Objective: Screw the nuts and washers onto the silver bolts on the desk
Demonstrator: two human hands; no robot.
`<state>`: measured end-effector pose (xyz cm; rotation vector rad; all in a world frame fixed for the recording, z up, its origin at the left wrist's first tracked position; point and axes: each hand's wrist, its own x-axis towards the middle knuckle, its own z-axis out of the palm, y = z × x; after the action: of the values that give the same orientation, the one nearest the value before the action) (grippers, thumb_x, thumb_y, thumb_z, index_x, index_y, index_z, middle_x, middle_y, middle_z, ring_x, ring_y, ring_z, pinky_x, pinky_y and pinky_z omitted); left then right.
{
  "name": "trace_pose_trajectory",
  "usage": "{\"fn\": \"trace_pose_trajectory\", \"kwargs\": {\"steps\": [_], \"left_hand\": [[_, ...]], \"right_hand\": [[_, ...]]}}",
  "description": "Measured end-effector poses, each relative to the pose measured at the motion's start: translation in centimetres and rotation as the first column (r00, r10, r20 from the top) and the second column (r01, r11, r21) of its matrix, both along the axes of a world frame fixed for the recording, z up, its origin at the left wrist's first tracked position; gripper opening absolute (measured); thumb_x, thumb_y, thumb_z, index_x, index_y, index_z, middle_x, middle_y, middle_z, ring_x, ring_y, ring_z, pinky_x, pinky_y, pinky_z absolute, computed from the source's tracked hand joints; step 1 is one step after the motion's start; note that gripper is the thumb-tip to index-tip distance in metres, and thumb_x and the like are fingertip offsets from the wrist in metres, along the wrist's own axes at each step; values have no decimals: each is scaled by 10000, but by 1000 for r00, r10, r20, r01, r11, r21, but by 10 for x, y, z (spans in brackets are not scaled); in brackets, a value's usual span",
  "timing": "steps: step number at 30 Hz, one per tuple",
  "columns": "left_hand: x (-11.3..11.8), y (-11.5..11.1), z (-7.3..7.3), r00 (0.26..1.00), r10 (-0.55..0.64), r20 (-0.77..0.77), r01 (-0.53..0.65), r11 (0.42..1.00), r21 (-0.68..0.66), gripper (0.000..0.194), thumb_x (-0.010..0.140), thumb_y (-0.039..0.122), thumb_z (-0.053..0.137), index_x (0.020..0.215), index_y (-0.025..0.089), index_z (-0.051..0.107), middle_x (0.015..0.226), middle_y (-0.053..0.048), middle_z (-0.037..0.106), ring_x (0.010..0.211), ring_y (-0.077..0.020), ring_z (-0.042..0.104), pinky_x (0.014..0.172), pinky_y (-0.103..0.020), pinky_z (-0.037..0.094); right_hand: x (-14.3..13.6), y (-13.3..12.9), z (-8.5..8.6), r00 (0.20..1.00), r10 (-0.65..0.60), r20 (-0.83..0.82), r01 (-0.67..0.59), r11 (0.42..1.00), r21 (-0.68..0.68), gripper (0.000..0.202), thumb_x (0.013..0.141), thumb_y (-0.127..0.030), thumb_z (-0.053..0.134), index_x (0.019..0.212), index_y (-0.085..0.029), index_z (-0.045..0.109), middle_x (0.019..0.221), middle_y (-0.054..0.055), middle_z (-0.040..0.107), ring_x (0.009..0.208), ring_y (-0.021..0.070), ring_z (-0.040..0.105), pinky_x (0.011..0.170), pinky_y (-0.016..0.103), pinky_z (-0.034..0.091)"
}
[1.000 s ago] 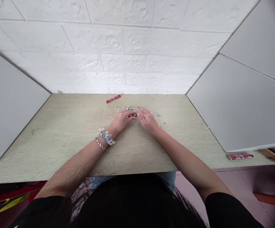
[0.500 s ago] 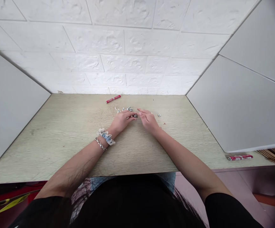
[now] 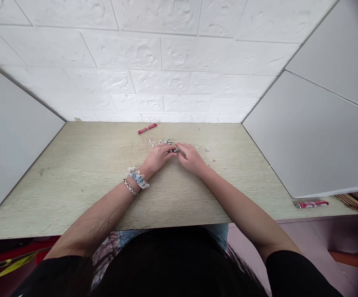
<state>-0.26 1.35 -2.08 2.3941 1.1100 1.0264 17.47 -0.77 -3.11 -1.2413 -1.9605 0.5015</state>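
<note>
Wall (image 3: 179, 53): white, brick-patterned, textured
Side panels (image 3: 308, 136): smooth pale grey, left and right
Tabletop (image 3: 98, 173): pale greenish wood grain
Floor (image 3: 293, 239): pinkish tiles
Light: soft, even

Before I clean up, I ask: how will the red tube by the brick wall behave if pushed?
The red tube would probably roll, as it looks round and lies on the flat table. It is likely stiff, because its outline looks straight.

soft even light, stretched edges
</note>
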Motion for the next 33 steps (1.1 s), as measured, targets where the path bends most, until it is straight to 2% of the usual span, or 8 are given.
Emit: {"fn": "trace_pose_trajectory", "kwargs": {"steps": [5,9,12,15,21,26,29,33], "left_hand": [[0,3,-1,996,86,1,-86,996,-4,174,843,288,694,981,189,730,925,-58,739,862,-192,681,815,-329,552],[-1,5,-1,990,139,13,-138,990,-22,172,819,292,721,952,183,732,914,-64,739,856,-198,679,811,-331,549],[0,4,-1,996,85,3,-85,996,-16,169,843,303,690,967,195,730,920,-53,735,845,-186,675,804,-325,551],[1,1,-1,1000,-18,-22,17,1000,-11,166,873,268,644,1003,200,723,936,-41,726,835,-164,669,813,-311,551],[1,1,0,999,30,-32,-30,1000,-4,171,863,251,659,1010,187,717,967,-60,725,901,-190,666,858,-336,541],[-1,5,-1,988,155,-26,-156,986,-55,161,839,271,694,973,187,724,945,-60,733,871,-196,670,842,-341,545],[0,5,-1,990,137,-36,-139,989,-46,173,831,289,706,972,192,727,932,-52,734,865,-195,668,831,-334,541],[1,3,-1,996,70,-47,-72,997,-29,184,848,301,684,993,195,724,941,-46,729,873,-189,665,832,-329,539]], "right_hand": [[2,-2,7,999,-39,-18,39,999,9,227,856,-233,498,896,-203,719,1036,77,723,1024,211,628,967,378,471],[4,-5,15,992,-123,-12,122,992,-11,315,885,-277,482,618,-203,632,776,62,676,819,188,617,822,341,491],[3,-4,11,991,-130,-44,129,991,-18,231,876,-271,498,892,-198,716,964,77,720,964,207,636,905,360,491],[1,-2,3,995,-86,-53,84,995,-52,370,880,-289,499,1200,-205,666,1257,86,667,1206,227,578,1057,401,434],[1,0,3,999,-45,-5,44,991,-129,334,855,-254,517,1109,-199,728,1284,99,658,1268,252,556,1122,440,389],[2,-3,13,985,-103,-140,77,981,-175,284,849,-278,494,656,-216,693,959,48,742,996,199,664,970,376,489],[2,-2,13,971,-168,-169,133,971,-201,218,811,-226,495,784,-209,711,988,47,732,983,191,656,952,369,495],[1,1,8,983,-157,-99,134,970,-201,414,777,-141,497,1140,-184,692,1255,90,668,1192,221,596,1074,410,437]]}}
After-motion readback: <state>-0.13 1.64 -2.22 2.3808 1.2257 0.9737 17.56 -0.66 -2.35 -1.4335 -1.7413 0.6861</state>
